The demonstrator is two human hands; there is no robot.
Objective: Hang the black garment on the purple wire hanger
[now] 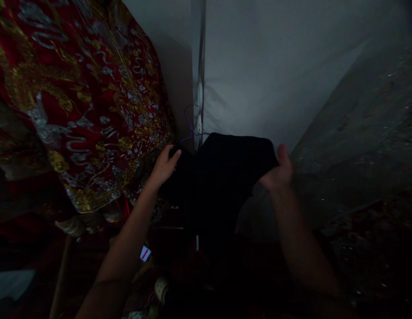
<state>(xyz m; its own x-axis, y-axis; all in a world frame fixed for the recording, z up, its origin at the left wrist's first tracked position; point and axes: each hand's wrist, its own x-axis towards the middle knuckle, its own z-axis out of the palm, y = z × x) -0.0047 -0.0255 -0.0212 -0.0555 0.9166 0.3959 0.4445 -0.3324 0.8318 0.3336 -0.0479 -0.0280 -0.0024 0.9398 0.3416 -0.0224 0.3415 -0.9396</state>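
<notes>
A black short-sleeved shirt (222, 173) hangs on a thin purple hanger (191, 129) against the wall corner. My left hand (166, 166) grips its left shoulder, the thumb lying over the cloth and the other fingers largely hidden. At the opposite sleeve is my right hand (279, 170), its thumb pointing up and its fingers out of sight behind the fabric. That sleeve is spread out sideways to the hand. Darkness hides the shirt's folds and lower edge.
A red garment (92, 102) with gold and silver embroidery hangs close on the left. Behind the shirt is a pale wall (275, 62). Sheer sequinned cloth (365, 128) hangs at right. Below, a pale clog (161, 289) lies among dim clutter, near a wooden pole (61, 277).
</notes>
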